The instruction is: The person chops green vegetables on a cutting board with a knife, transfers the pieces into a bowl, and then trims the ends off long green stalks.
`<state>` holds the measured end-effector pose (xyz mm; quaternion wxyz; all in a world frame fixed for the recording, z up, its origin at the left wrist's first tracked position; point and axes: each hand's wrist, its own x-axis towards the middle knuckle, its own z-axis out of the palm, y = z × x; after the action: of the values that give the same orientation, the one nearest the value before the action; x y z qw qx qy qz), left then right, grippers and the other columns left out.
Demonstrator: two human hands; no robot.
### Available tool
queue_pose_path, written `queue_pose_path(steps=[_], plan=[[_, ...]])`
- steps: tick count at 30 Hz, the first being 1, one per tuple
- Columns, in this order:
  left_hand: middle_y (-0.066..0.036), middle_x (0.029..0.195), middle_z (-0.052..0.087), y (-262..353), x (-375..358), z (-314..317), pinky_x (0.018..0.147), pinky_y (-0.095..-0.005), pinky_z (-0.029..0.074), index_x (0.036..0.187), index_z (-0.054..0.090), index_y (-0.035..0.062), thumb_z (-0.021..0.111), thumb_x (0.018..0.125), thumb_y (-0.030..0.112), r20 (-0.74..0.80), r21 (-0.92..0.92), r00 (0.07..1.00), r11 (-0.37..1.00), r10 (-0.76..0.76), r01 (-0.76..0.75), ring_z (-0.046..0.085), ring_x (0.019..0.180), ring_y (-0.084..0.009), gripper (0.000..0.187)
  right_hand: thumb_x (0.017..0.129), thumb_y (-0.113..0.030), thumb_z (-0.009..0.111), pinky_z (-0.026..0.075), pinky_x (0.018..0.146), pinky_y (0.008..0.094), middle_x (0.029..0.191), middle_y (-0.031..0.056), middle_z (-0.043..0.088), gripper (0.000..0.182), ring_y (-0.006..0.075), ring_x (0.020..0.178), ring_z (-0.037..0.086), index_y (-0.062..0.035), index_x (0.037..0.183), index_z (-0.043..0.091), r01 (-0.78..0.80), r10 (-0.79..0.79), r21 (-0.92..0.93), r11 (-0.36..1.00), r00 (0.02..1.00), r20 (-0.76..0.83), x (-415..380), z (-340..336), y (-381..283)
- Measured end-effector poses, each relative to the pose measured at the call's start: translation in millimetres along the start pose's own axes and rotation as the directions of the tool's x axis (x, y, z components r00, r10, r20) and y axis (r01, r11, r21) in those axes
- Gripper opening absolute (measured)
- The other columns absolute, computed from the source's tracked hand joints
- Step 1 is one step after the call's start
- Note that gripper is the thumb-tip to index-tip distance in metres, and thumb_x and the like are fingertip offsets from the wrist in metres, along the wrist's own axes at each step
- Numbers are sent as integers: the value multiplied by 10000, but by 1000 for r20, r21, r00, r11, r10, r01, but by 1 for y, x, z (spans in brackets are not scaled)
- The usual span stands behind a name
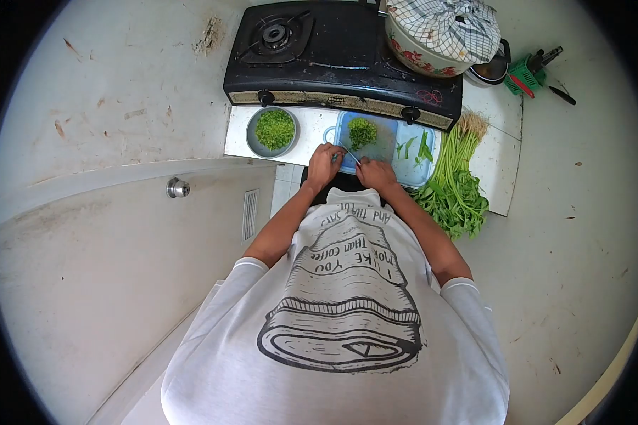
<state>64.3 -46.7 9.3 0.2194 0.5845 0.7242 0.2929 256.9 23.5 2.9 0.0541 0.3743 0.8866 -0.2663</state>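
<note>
My right hand point(376, 174) is closed round a knife point(351, 154), its blade slanting up and left over the near edge of a blue cutting board point(384, 150). At the blade's tip is my left hand point(325, 164), fingers bent together; what they pinch, if anything, is too small to make out. A small heap of finely chopped greens point(362, 132) lies on the board above both hands. Several loose green leaves point(423, 147) rest on the board's right part. Left of the board, a grey bowl point(251, 142) holds more chopped greens point(274, 129).
A large bunch of leafy stems point(455, 166) lies right of the board, overhanging the counter point(502, 170). Behind stands a black gas stove point(347, 53) with a cloth-covered flowered pot point(417, 60). A green basket point(523, 75) with utensils is at the far right.
</note>
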Motion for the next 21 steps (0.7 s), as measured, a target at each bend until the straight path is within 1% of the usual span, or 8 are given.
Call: queue_pose_path(steps=[3,6,9,11,15,18,19,21], plan=[[-100,946,729,-3,1,1,883,-423,538,952,773,92,715,848,72,12,11,1000,1000,-4,4,658,964,-321,121,1007,-316,515,591,746,539,825,255,737,364,416,781,745,13,974,665,-14,14,-2,1000,1000,-20,-3,-1,1],[-103,932,731,-2,2,2,881,-420,535,934,768,91,719,841,70,12,7,1000,1000,1,-1,660,956,-320,108,1013,-327,512,587,769,544,831,261,735,376,414,796,746,14,977,665,-6,6,17,1000,1000,-27,-6,-2,0],[-104,926,731,-2,2,1,874,-420,534,913,763,90,721,837,70,10,-11,1000,1000,-6,7,661,944,-320,89,1012,-334,515,590,759,541,832,262,735,382,413,792,748,15,980,666,8,-8,-21,1000,1000,7,-7,-3,-2],[-104,924,731,-1,1,0,871,-420,534,902,760,88,723,835,70,7,-16,1000,1000,-10,10,662,939,-320,78,1008,-329,513,591,753,540,832,260,736,380,414,792,748,18,979,665,7,-7,-4,1000,1000,17,-8,-4,-3],[-100,920,734,-1,2,1,868,-416,535,880,755,83,719,832,67,2,-7,1000,1000,-11,11,663,933,-319,62,1002,-313,508,594,743,534,835,257,739,372,413,793,749,24,978,662,19,-19,-22,1000,1000,12,-4,0,-3],[-94,905,747,1,4,1,865,-412,537,854,759,72,710,825,66,-4,-47,1000,999,-26,26,671,915,-318,57,1015,-346,511,578,760,559,842,281,727,401,462,806,726,29,998,650,8,-8,-7,1000,1000,23,2,3,-2],[-92,898,753,0,5,1,864,-411,538,844,761,68,708,821,67,-10,-66,999,997,-32,32,674,906,-318,58,1015,-347,511,577,756,561,837,278,727,400,460,802,726,28,994,651,4,-4,3,1000,1000,20,2,3,-1],[-94,883,760,1,4,2,863,-413,540,828,764,60,704,811,71,-4,-114,995,989,-97,96,681,889,-322,64,1016,-348,511,576,748,563,827,274,727,400,456,793,727,24,987,654,-6,6,22,1000,1000,16,1,3,1]])
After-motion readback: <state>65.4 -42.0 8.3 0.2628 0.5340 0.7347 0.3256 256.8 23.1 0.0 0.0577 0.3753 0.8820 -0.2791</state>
